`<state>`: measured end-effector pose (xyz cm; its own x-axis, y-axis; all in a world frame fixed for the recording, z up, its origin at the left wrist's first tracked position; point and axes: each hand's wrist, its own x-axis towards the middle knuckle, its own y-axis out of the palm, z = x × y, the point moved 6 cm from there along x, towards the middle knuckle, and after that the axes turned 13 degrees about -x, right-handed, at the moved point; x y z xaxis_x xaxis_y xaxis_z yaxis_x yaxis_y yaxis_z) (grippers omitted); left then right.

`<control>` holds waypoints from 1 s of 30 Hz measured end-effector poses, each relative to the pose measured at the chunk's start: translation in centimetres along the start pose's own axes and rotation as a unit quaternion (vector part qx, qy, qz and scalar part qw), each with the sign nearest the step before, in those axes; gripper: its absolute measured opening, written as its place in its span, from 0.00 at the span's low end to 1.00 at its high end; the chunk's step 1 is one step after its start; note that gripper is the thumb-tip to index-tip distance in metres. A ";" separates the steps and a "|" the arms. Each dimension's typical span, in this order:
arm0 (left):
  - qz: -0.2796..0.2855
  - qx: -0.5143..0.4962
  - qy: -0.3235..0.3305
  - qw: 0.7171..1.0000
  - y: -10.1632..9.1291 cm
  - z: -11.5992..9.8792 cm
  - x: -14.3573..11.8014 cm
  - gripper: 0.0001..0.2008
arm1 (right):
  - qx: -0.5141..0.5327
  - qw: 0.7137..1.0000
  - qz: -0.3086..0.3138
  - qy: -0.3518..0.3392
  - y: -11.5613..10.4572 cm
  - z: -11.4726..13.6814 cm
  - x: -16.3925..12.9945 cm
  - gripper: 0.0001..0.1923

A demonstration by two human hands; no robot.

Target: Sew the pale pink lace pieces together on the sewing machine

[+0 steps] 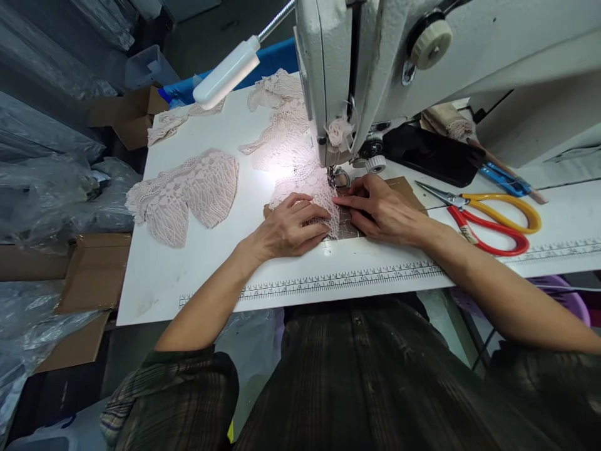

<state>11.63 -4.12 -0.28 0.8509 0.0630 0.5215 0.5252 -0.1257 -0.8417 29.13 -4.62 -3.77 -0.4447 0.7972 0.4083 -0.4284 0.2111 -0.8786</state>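
Note:
A pale pink lace piece [300,181] lies on the white table [197,275] under the needle of a white sewing machine [357,69]. My left hand [288,228] presses flat on the lace's near edge, fingers together. My right hand [380,210] rests just right of it, fingertips pinning the lace edge beside the presser foot [339,178]. Both hands sit close together in front of the needle. A brown card [404,188] lies under my right hand.
More lace pieces [188,194] lie to the left and at the back [277,88]. Red and yellow scissors [488,219] lie to the right, with a black object [432,153] behind them. A lamp [228,72] hangs over the table. Cardboard boxes [89,275] and plastic bags stand at left.

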 end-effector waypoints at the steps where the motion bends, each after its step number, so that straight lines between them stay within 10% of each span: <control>1: -0.002 0.000 -0.003 1.000 0.0 0.0 0.0 0.01 | 0.001 1.000 -0.003 -0.001 0.1 0.0 0.0 0.22; 30: 0.080 -0.108 -0.066 0.989 0.2 1.3 1.6 0.12 | -0.045 0.999 0.031 0.004 -0.6 0.3 0.0 0.18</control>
<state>13.12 -2.80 0.17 0.9247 0.1521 0.3490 0.3806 -0.3514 -0.8554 29.09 -4.91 -3.18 -0.4623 0.8140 0.3518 -0.3286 0.2112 -0.9206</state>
